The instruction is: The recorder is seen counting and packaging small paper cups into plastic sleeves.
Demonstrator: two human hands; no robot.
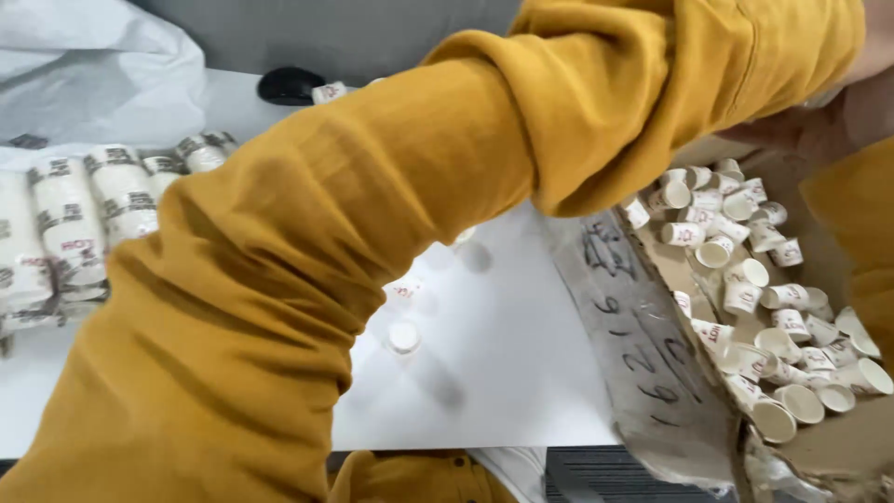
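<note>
Reaching across with our left arm toward the cardboard box of loose paper cups on our right. Wrapped cup stacks already sit on the white table; plenty loose ones left. Both hands hidden, so grip's anyone's guess.

White table with two small cups standing on it. At far left, sleeves of stacked paper cups lie side by side. A crumpled plastic bag and black object lie beyond.
</note>
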